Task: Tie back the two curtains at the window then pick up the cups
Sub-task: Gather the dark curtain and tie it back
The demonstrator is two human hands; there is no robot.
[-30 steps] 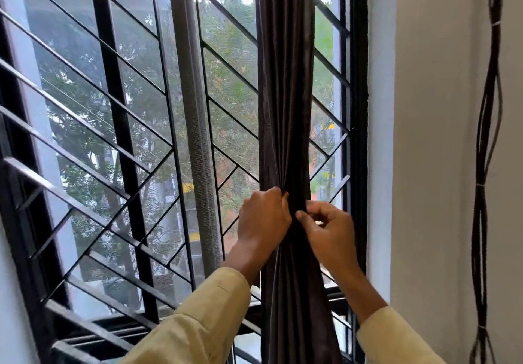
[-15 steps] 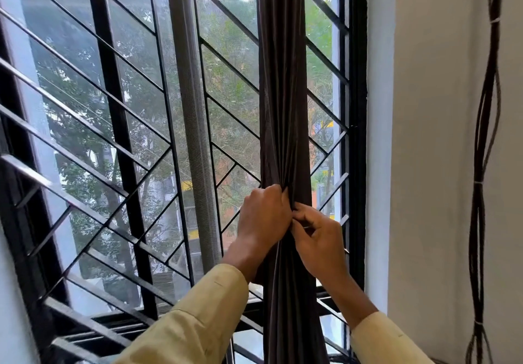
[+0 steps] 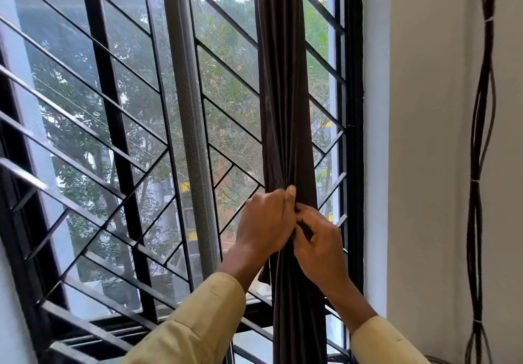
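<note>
A dark brown curtain [image 3: 283, 86] hangs gathered into a narrow bundle in front of the right part of the barred window [image 3: 119, 143]. My left hand [image 3: 264, 222] grips the bundle from the left at its pinched waist, thumb pointing up. Right beside it, my right hand [image 3: 319, 239] pinches the fabric from the right, fingers curled and touching the left hand. Below the hands the curtain falls in loose folds. No second curtain and no cups are in view.
Black slanted window bars and a grey mesh-wrapped post [image 3: 189, 126] fill the left and middle. A white wall [image 3: 424, 165] stands right of the window frame, with a bundle of dark cables [image 3: 479, 165] hanging down it.
My right hand has moved left and up until it touches the left hand at the curtain's waist. The bundle is pinched tighter.
</note>
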